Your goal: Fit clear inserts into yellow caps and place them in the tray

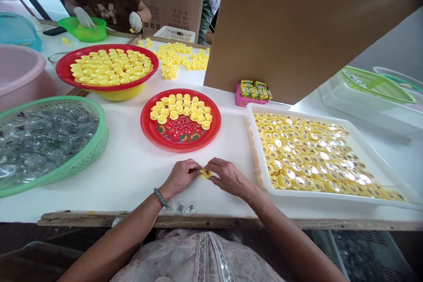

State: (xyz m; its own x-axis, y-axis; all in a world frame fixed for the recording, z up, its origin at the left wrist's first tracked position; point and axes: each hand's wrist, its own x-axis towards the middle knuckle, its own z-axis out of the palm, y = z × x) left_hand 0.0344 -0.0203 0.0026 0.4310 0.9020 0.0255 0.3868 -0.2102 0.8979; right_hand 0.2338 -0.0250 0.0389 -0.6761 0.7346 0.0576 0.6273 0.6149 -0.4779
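Close to the table's front edge, my left hand (182,177) and my right hand (228,178) meet over one small round yellow plastic piece (206,173) with a dark print on its face. Both hands pinch it between thumb and fingers, the left at its left edge. Several clear round discs with dark figures, one of them a clear disc (180,207), lie just below my left wrist. Beyond my hands, a red patterned tray (181,144) carries many yellow cup-shaped pieces (179,109) on its far half. To the right, a white tray (261,172) is filled with yellow pieces under shiny clear faces.
At left stand a green basket (95,152) of clear discs, a pink tub (23,72) and a red basin (62,75) of yellow pieces. A cardboard sheet (280,26) rises behind a pink basket (243,100). Across the table, a gloved co-worker's hand (84,17) reaches into a green bowl (101,31).
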